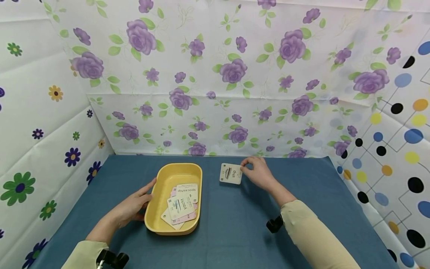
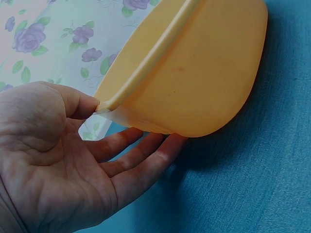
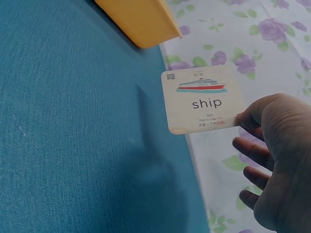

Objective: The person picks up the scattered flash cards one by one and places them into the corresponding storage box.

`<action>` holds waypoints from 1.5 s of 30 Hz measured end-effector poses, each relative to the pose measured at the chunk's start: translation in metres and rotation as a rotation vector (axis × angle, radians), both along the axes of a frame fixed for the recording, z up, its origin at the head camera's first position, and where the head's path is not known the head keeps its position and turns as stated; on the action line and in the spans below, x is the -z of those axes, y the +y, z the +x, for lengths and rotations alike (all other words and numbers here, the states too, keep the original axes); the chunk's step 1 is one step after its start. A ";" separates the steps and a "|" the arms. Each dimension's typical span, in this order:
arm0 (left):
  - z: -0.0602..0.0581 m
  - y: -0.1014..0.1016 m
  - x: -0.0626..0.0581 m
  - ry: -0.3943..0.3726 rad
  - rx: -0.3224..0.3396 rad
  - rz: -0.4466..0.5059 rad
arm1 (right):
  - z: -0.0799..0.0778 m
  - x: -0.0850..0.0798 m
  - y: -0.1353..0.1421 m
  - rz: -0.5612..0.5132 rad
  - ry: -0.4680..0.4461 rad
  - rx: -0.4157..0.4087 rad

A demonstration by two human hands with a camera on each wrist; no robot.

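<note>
A white flash card (image 3: 204, 99) with a red and blue ship picture and the word "ship" is pinched at one corner by my right hand (image 1: 258, 173). In the right wrist view the thumb and forefinger grip it while the other fingers spread loosely. The card is held up over the blue cloth, right of a yellow plastic tub (image 1: 161, 194). My left hand (image 1: 132, 205) holds the tub at its left side, thumb at the rim and fingers against the outer wall. Inside lie several overlapping cards, including a "yacht" card (image 1: 180, 206) and a "spaceship" card (image 1: 188, 191).
A blue cloth (image 1: 228, 228) covers the table. Behind it hangs a white sheet with purple roses (image 1: 235, 71). Patterned sheets stand at the left and right sides. Small black devices (image 1: 274, 224) are worn at both wrists.
</note>
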State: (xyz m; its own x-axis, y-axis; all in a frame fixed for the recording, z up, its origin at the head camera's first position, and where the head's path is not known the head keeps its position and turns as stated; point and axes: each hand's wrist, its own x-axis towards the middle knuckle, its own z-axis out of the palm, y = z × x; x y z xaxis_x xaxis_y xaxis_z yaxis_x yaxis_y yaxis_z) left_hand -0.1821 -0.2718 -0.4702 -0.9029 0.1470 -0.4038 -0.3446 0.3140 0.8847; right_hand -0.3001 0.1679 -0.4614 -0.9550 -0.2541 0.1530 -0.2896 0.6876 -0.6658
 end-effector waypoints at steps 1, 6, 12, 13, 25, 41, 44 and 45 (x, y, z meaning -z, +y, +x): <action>0.000 0.000 0.000 0.000 0.001 0.000 | 0.000 0.000 0.000 -0.001 0.002 0.002; 0.000 0.000 0.000 -0.002 0.002 0.001 | 0.000 -0.001 0.001 -0.011 0.015 0.002; 0.000 0.000 0.000 0.000 0.004 0.009 | 0.000 -0.002 0.001 -0.030 0.035 -0.016; 0.000 -0.001 0.000 0.000 0.005 0.012 | 0.000 -0.002 0.001 -0.032 0.038 -0.018; 0.000 -0.001 0.000 -0.009 0.009 0.013 | -0.001 -0.006 -0.004 -0.048 0.044 -0.001; -0.001 -0.001 0.001 -0.010 0.009 0.008 | 0.005 -0.014 -0.010 -0.084 0.049 0.015; -0.001 -0.001 0.001 -0.010 0.005 0.012 | 0.006 -0.015 -0.011 -0.094 0.051 0.015; -0.001 -0.001 0.001 -0.010 0.003 0.012 | 0.006 -0.015 -0.011 -0.098 0.052 0.014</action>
State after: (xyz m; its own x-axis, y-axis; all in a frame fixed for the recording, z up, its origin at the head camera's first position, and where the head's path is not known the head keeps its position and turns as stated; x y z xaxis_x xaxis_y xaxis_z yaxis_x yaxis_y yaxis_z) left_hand -0.1826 -0.2727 -0.4712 -0.8985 0.1544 -0.4109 -0.3523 0.3047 0.8849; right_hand -0.2943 0.1568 -0.4462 -0.9485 -0.2219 0.2260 -0.3163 0.6245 -0.7141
